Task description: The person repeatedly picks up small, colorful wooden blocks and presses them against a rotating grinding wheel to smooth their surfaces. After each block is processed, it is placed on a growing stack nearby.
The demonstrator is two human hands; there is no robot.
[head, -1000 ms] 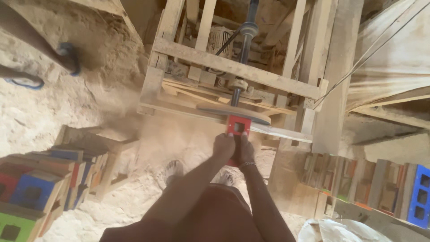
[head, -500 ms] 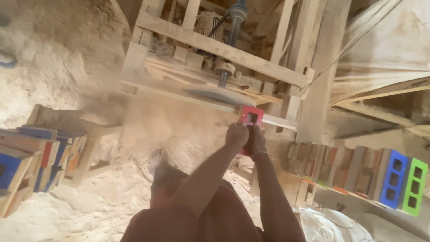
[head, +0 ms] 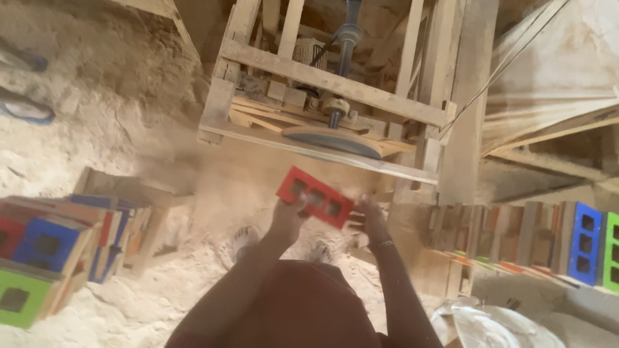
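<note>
Here, I log:
Left hand (head: pixel 288 216): fingers clamped on one end of the red block (head: pixel 315 196).
Right hand (head: pixel 366 216): fingers clamped on its other end.
Block: tilted between both hands, below the grey sanding disc (head: pixel 332 141).

The block (head: pixel 316 196) you hold is bright red with three dark square holes, and the disc (head: pixel 332 140) above it looks dull grey, though dust blurs it. The frame (head: pixel 335 80) around the disc is pale, raw wood, and the ground (head: pixel 97 129) is pale sandy sawdust. On your left sit blue (head: pixel 42 243), green (head: pixel 18 298) and red blocks; on your right, a blue one (head: pixel 585 243) beside a green one (head: pixel 611 248).
</note>
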